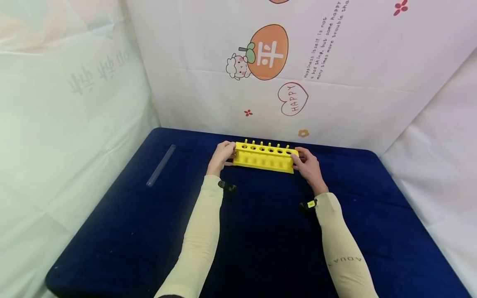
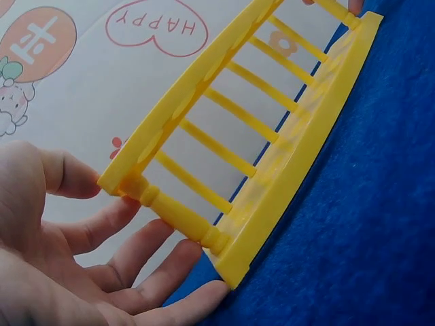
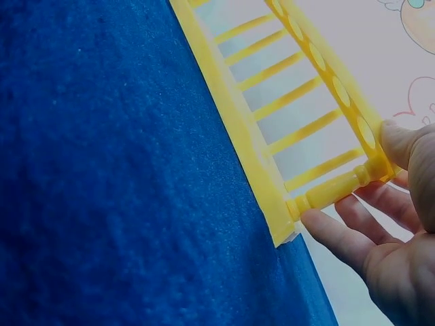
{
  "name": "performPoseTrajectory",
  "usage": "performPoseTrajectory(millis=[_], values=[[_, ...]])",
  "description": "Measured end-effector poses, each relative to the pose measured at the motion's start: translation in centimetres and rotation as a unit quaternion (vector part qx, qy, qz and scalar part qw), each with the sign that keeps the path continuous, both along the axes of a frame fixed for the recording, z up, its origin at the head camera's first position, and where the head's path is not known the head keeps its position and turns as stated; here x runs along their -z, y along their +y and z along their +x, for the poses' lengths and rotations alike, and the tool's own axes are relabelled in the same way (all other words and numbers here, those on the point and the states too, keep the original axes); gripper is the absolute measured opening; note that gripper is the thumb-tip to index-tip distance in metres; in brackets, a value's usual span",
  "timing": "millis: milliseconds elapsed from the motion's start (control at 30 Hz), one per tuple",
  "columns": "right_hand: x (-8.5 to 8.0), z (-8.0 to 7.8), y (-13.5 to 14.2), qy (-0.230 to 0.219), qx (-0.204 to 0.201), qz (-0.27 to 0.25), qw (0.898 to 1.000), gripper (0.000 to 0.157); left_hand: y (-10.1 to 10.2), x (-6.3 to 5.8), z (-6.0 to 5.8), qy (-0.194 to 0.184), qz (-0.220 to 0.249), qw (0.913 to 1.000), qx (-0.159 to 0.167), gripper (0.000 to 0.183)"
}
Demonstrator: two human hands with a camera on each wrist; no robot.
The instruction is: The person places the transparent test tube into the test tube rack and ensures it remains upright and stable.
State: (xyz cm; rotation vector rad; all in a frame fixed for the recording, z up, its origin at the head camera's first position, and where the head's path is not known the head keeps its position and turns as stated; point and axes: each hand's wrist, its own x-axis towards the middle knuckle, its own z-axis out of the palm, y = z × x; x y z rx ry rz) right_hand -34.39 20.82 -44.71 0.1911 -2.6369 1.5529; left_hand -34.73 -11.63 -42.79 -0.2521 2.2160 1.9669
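Note:
A yellow test tube rack [image 1: 262,160] with a row of round holes in its top bar and pegs along its back is at the far side of the table. My left hand [image 1: 220,156] grips its left end, thumb at the top bar and fingers along the end post, as the left wrist view shows. At the opposite end my right hand [image 1: 310,169] holds the rack, its thumb [image 3: 399,141] on the top bar and its fingers round the post. The rack's base [image 2: 299,183] is down close over the blue cloth. No tubes sit in its holes.
A clear tube [image 1: 161,165] lies on the left part of the dark blue table cloth [image 1: 261,231]. Behind the table's back edge hangs a white printed sheet [image 1: 208,95], with more white sheeting [image 1: 74,124] at both sides.

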Motion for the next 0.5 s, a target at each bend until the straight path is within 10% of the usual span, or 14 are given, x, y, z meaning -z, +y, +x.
performPoseTrajectory(millis=[500], values=[[-0.13, 0.08, 0.17, -0.001, 0.002, -0.012, 1.0, 0.061, -0.74, -0.71, -0.16, -0.001, -0.046, 0.9971, 0.061, 0.037]])
